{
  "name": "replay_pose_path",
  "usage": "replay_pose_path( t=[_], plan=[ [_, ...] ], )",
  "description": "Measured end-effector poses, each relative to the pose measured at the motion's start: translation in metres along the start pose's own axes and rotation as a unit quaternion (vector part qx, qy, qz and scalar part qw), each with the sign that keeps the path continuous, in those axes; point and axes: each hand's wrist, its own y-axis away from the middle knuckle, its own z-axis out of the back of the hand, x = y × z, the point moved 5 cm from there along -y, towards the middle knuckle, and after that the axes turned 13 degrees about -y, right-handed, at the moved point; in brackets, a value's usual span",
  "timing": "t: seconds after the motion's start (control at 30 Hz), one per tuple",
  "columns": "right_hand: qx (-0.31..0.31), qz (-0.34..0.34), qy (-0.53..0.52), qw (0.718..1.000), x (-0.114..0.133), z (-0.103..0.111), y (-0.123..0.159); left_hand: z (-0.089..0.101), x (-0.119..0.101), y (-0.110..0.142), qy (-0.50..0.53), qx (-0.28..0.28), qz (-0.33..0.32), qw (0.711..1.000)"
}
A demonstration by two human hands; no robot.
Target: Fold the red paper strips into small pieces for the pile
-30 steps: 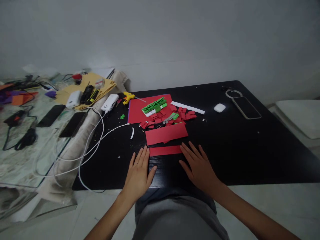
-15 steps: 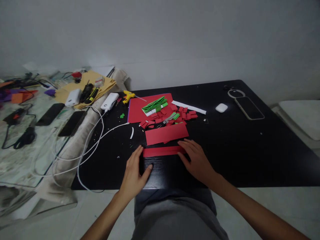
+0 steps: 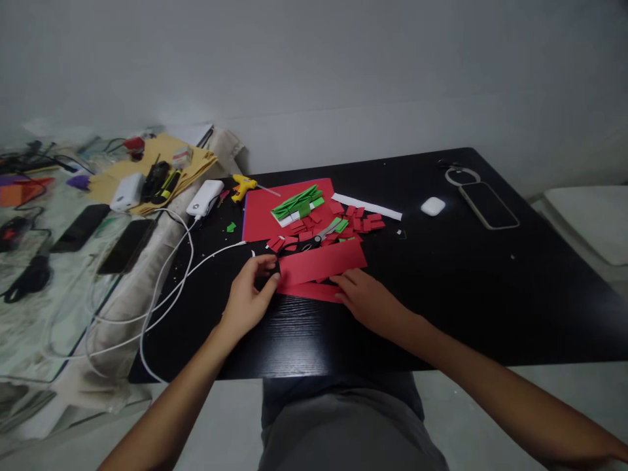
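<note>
On the black table (image 3: 441,307) lie a wide red paper piece (image 3: 321,263) and, just under it, a narrow red strip (image 3: 314,292). My left hand (image 3: 248,297) pinches the left end of the red paper, thumb and fingers closed on its edge. My right hand (image 3: 366,301) rests with curled fingers on the right part of the strip, pressing it down. Behind them are several small red and green paper cuttings (image 3: 353,222), scissors (image 3: 318,237), folded green strips (image 3: 297,204) on a red sheet (image 3: 260,219), and a yellow glue gun (image 3: 243,187).
A white paper strip (image 3: 366,207), a white earbud case (image 3: 432,206) and a phone (image 3: 485,204) lie at the table's back right. A white power bank (image 3: 202,199) with white cables (image 3: 171,288) sits at the left. A cluttered glass surface (image 3: 53,261) with phones stands beside.
Both hands moved forward from flat on the table's near edge onto the red paper. The left hand closed on the paper's left end; the strip shifted up under the wide piece.
</note>
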Motion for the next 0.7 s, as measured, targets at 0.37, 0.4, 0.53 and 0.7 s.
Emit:
replay_pose_path(
  t=[0.37, 0.4, 0.53, 0.7],
  plan=[
    [-0.071, -0.099, -0.213, 0.970, -0.010, 0.030, -0.014, -0.010, -0.016, -0.058, 0.154, -0.042, -0.004, 0.987],
    [-0.079, -0.104, -0.235, 0.963, -0.010, 0.031, -0.016, -0.014, -0.015, -0.057, 0.175, -0.040, 0.001, 0.984],
    [-0.098, -0.117, -0.308, 0.939, -0.014, 0.029, -0.023, -0.023, -0.007, -0.051, 0.248, -0.046, 0.018, 0.967],
    [-0.048, -0.132, -0.436, 0.889, -0.013, 0.006, -0.029, -0.035, -0.006, -0.046, 0.321, 0.003, 0.052, 0.946]
  ],
)
